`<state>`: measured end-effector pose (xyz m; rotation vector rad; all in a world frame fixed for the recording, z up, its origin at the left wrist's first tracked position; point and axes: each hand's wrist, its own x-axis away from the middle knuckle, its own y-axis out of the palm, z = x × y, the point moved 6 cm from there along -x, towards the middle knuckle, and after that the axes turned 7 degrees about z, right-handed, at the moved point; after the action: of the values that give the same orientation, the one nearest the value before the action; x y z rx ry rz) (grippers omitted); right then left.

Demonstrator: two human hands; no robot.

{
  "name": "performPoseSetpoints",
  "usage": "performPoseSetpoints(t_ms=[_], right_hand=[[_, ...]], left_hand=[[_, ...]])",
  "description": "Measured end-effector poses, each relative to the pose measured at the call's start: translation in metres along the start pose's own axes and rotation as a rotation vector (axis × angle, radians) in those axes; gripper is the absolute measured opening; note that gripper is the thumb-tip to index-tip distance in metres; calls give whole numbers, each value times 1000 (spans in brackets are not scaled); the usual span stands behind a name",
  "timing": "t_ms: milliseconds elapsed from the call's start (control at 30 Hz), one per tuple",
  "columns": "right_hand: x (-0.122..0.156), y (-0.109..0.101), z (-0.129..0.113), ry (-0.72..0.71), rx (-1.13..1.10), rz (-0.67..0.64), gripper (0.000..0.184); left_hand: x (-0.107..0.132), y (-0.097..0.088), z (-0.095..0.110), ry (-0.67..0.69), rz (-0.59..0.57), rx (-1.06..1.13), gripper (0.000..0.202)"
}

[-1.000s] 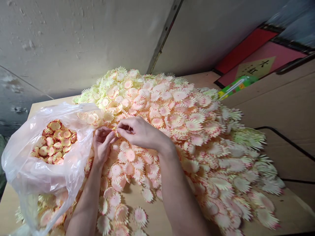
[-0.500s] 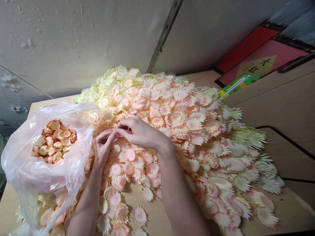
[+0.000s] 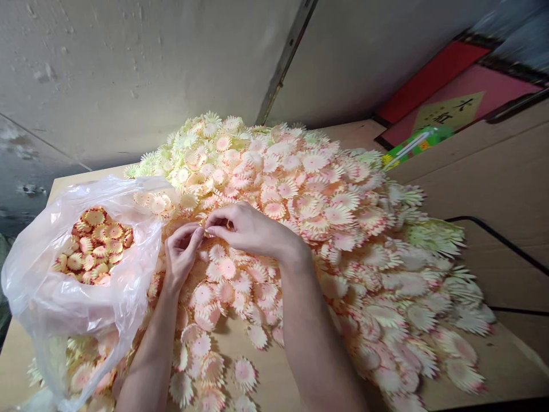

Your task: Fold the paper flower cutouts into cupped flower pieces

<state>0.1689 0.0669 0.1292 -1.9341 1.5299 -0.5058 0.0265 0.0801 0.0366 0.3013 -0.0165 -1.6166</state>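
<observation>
My left hand (image 3: 183, 250) is closed in a pinch, thumb against fingertips, just right of the plastic bag. Close to its fingertips, my right hand (image 3: 240, 229) pinches too, with the wrist bent over the heap. Something small and yellowish shows at the fingertips, but the fingers hide most of it, so I cannot make out what it is. Beneath and around both hands spreads a large heap of artificial flower petal pieces (image 3: 315, 212), pale pink and cream with red-tipped fringed edges. A translucent plastic bag (image 3: 38, 286) on the left holds smaller, cupped flower pieces (image 3: 100, 243).
The heap covers much of a light wooden table (image 3: 506, 366). A cardboard sheet (image 3: 484, 183) stands at the right, with a black cable (image 3: 506, 243) in front of it. Behind it are red boxes (image 3: 463, 97) and a green packet (image 3: 416, 146). A grey wall (image 3: 128, 74) closes off the back.
My right hand has shifted slightly to the right, and the fingertips of the two hands are a little farther apart. The heap and bag look the same.
</observation>
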Motion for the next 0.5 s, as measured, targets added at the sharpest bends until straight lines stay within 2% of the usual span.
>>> performPoseSetpoints(t_ms=[200, 333, 500], right_hand=[[-1, 0, -1, 7, 71, 43, 13], [-1, -8, 1, 26, 96, 150, 7], [1, -20, 10, 83, 135, 255, 8]], left_hand=[[-1, 0, -3, -3, 7, 19, 18], [-2, -2, -8, -48, 43, 36, 22], [-1, -2, -7, -61, 53, 19, 24]])
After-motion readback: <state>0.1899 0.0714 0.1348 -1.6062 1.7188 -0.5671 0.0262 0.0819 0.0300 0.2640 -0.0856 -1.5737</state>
